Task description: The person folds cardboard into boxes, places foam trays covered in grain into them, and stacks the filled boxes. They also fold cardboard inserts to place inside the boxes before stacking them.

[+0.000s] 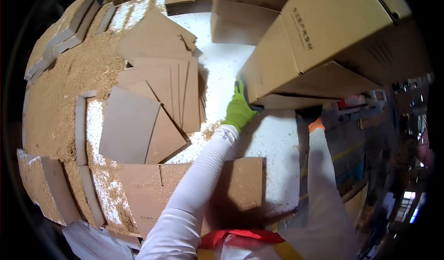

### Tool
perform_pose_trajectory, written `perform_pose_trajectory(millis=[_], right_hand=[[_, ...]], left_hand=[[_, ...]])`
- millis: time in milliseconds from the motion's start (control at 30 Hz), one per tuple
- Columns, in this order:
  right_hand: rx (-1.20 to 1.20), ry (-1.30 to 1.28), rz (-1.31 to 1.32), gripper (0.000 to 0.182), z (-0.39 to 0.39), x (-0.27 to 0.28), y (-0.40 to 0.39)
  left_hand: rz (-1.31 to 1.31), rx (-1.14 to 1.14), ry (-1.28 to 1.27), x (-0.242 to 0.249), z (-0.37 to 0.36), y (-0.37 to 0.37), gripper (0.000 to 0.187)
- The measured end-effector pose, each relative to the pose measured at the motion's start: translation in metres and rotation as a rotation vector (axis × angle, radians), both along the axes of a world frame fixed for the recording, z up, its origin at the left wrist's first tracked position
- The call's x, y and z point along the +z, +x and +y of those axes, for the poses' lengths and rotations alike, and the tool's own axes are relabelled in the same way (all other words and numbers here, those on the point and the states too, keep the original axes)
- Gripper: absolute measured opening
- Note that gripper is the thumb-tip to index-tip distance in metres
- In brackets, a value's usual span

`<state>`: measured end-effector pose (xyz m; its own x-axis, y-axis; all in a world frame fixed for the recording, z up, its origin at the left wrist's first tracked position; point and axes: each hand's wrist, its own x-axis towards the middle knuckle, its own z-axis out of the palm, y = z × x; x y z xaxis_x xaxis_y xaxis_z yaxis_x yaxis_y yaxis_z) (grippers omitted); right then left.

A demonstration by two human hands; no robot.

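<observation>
A large cardboard box (pixel 277 52) with printed characters on its side is tilted in front of me, partly over the table's right edge. My left hand (pixel 240 109), in a green glove with dark fingertips, grips its near left corner. Under the lower edge my right hand (pixel 315 120) supports the box; an orange cuff and dark glove show, while its fingers are hidden. A loose flap (pixel 333 82) stands slightly away from the underside of the box.
Flat cardboard sheets (pixel 129 121) lie stacked left of my left arm. Sawdust (pixel 69 98) and pale foam strips (pixel 81 130) cover the table's left part. More boxes (pixel 236 21) stand at the back. A flat carton (pixel 240 181) lies near me; the floor (pixel 342 153) drops away right.
</observation>
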<state>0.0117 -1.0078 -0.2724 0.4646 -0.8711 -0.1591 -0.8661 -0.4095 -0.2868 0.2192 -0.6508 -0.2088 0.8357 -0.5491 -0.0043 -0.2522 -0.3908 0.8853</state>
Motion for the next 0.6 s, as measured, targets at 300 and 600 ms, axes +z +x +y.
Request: perform_pose_trajectory(millis=[300,600], right_hand=[[-0.129,0.152,-0.104,0.06,-0.005,-0.02,0.027],[-0.129,0.195,-0.126,0.06,0.002,-0.03,0.046]], left_hand=[[0.063,-0.005,0.073,0.013,0.02,0.002,0.129],[0.05,-0.022,0.071,0.018,0.031,0.006,0.124]])
